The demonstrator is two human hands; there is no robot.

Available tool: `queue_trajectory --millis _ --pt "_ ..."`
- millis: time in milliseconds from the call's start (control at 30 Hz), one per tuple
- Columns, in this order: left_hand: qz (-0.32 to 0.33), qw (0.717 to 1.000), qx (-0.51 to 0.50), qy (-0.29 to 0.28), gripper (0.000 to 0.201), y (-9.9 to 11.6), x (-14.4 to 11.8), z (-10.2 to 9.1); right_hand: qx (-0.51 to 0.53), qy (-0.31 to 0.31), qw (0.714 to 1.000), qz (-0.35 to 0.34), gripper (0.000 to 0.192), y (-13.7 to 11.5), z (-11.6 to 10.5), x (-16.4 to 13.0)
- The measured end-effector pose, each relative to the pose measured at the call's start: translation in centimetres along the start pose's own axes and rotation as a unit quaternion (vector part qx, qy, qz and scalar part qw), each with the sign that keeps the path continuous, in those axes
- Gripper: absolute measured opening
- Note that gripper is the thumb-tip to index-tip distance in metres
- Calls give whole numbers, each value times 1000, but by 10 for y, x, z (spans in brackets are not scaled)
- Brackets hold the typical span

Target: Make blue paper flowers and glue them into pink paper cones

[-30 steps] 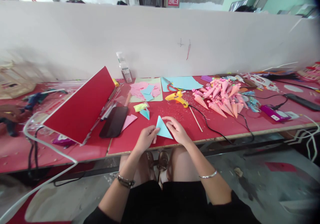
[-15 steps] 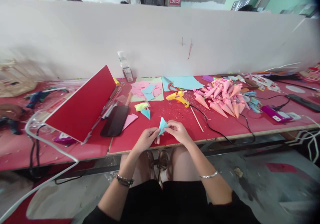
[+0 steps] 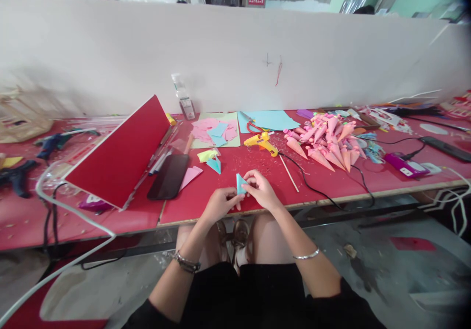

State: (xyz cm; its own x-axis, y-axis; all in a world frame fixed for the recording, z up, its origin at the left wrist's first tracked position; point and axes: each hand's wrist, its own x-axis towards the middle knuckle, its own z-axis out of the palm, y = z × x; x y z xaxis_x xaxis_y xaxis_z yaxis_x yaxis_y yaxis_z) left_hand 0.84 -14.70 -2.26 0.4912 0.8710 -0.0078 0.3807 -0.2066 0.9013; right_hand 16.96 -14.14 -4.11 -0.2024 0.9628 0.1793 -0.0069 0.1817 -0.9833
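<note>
Both hands [image 3: 241, 196] pinch blue paper [image 3: 240, 184]; glue gun [image 3: 259, 142], phone [image 3: 168, 177] near.

A long red table [image 3: 228, 206] carries the clutter. Just beyond the hands lie a small blue folded piece [image 3: 214, 165], a yellow scrap [image 3: 206, 156] and a yellow glue gun [image 3: 260, 142] with its black cord trailing off the near edge. Far-right of them sits a heap of pink paper cones [image 3: 327, 140]. To their left lie a black phone [image 3: 168, 176], a pink paper piece [image 3: 191, 176] and a tilted red board [image 3: 121, 153]. Farther back rest pink scraps [image 3: 215, 130] and a blue sheet [image 3: 270, 120].
</note>
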Motion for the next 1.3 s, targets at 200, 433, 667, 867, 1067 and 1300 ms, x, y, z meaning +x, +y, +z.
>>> queue_trajectory --millis 200,433,667,867,1067,1300 --pt "15 1000 0 16 33 0 -1 0 0 -23 1000 19 31 -2 -1 0" --pt "42 999 14 -2 32 -5 -3 -5 32 -94 994 47 29 -5 -1 2" --pt "47 997 49 -44 30 -5 -1 -8 -25 -102 993 54 18 -9 0 -1" --pt "77 991 71 -88 31 -3 1 -13 -65 -112 990 54 24 -9 1 -3" --pt "61 989 71 -118 34 -2 1 -15 -89 -79 992 42 41 -7 3 -1" --pt "55 990 12 -129 35 -3 -1 -13 -67 -49 995 56 50 -4 5 2"
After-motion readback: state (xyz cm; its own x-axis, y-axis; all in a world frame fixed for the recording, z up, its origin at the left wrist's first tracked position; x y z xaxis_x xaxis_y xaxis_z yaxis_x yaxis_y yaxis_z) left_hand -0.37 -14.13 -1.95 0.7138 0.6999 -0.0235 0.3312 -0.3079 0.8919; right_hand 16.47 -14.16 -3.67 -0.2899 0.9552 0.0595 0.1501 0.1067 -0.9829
